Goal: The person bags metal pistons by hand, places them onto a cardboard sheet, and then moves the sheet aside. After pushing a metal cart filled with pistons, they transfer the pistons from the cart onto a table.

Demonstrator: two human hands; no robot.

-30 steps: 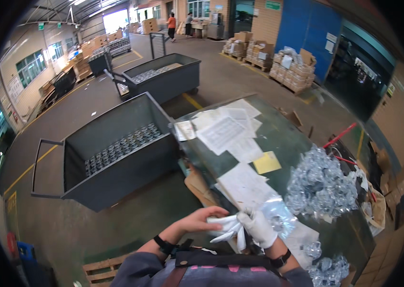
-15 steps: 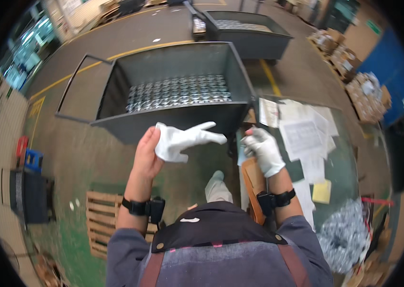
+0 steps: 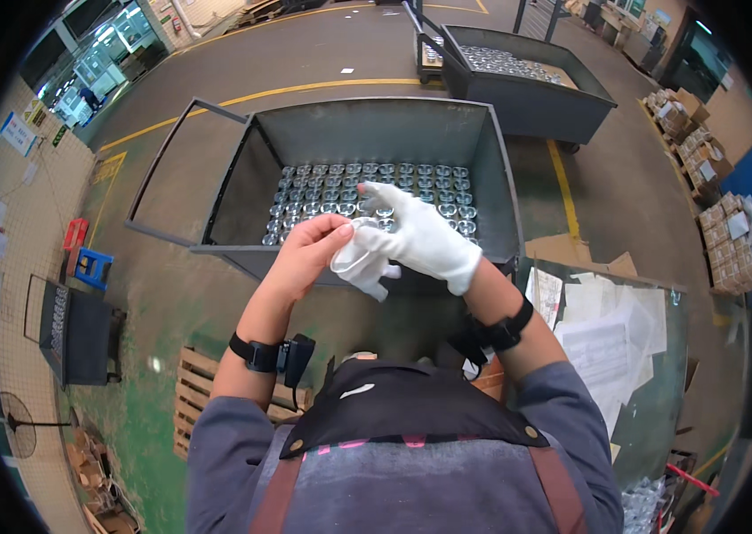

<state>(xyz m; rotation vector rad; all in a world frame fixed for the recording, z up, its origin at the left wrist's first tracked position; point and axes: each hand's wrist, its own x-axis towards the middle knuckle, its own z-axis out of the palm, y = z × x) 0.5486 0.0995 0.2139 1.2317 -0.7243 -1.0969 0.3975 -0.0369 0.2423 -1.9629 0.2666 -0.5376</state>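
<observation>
My left hand (image 3: 303, 256) is bare and pinches a loose white work glove (image 3: 360, 265) by its edge, between thumb and fingertips. The glove hangs crumpled in front of me, its cuff opening facing me. A matching white glove covers my right hand (image 3: 436, 242), whose thumb side meets the loose glove, pinching it. The other fingers of that hand point left and are partly spread, and a fingertip pokes out bare. Behind both hands stands a grey metal cart (image 3: 376, 114) with rows of shiny round metal parts (image 3: 327, 182) on its floor.
A green-topped table (image 3: 656, 418) with scattered papers (image 3: 603, 347) stands at my right. A second grey cart (image 3: 527, 107) is at the far right, with stacked cartons (image 3: 727, 240) beyond. Wooden pallet (image 3: 193, 392) lies low on the left, near a small dark cart (image 3: 87, 343).
My right hand has come from beside the table, up and left, to the loose glove. The glove has turned from lying sideways to hanging down. My view has shifted left.
</observation>
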